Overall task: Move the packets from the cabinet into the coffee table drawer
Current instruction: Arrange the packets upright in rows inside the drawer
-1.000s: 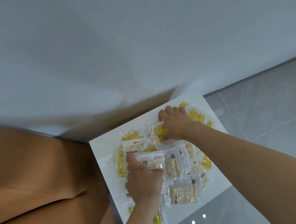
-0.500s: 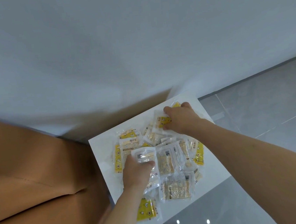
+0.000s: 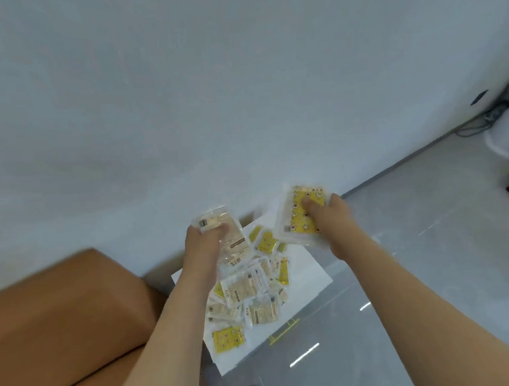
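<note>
Yellow packets (image 3: 305, 215) pinched in our right hand (image 3: 333, 220), clear beige packets (image 3: 225, 236) gripped in our left hand (image 3: 202, 248), both lifted above the white cabinet top (image 3: 309, 276). Pickup step. More packets (image 3: 251, 293) remain there; drawer not visible, so next we carry and find it.

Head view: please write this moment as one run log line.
left hand: grips clear beige packets | right hand: grips yellow printed packets | both raised over white cabinet top | loose packets remain there
</note>
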`<action>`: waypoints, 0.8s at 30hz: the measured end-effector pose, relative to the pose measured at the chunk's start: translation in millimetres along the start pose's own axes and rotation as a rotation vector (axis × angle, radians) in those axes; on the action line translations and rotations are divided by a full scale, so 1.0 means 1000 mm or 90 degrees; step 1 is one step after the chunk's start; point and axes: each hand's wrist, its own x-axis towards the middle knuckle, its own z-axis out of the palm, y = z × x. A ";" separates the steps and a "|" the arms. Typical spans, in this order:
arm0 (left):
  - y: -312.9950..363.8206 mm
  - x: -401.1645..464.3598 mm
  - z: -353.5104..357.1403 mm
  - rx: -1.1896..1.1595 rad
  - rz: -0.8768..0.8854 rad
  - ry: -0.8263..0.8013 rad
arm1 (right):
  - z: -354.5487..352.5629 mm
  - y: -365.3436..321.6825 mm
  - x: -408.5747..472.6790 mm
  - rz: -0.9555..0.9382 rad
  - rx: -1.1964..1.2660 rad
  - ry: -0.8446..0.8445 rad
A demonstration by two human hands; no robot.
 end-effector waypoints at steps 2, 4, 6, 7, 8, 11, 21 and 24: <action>0.018 -0.032 0.009 -0.008 0.007 -0.052 | -0.032 -0.007 -0.037 0.067 0.116 -0.006; 0.033 -0.055 0.022 0.002 0.027 -0.101 | -0.060 -0.011 -0.065 0.079 0.172 0.004; 0.046 -0.071 0.039 0.016 0.040 -0.141 | -0.084 -0.016 -0.086 0.059 0.216 0.037; 0.052 -0.079 0.049 0.021 0.048 -0.166 | -0.096 -0.019 -0.096 0.046 0.241 0.058; 0.057 -0.088 0.060 0.025 0.061 -0.186 | -0.109 -0.021 -0.105 0.031 0.261 0.081; 0.066 -0.123 0.090 0.043 0.108 -0.227 | -0.150 -0.026 -0.138 -0.020 0.301 0.122; 0.024 -0.323 0.183 0.080 0.166 -0.348 | -0.326 0.034 -0.285 -0.084 0.357 0.226; -0.017 -0.393 0.212 0.074 0.157 -0.369 | -0.392 0.064 -0.331 -0.085 0.333 0.244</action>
